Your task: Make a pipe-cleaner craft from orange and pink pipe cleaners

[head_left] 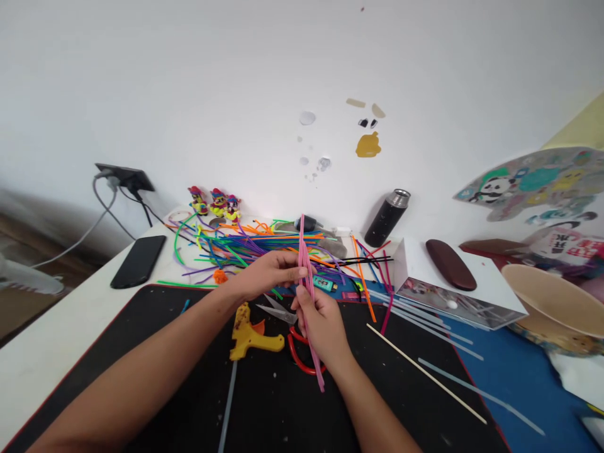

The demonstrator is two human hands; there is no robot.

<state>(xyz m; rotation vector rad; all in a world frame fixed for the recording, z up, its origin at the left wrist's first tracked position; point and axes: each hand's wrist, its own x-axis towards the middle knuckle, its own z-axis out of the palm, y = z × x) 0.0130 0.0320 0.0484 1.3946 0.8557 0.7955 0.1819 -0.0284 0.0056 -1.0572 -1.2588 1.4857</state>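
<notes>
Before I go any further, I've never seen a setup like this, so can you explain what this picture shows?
Of course. There's no machine here, just a person's two bare hands. The single picture comes from a camera worn on the head, looking forward and down, so the forearms reach in from below. The left hand and right hand both grip a bundle of thin pink stems between their fingers. Beneath them is a black mat with a yellow glue gun and red-handled scissors. Beyond it lies a heap of coloured stems, with a phone to the left and a dark bottle near the wall.
</notes>
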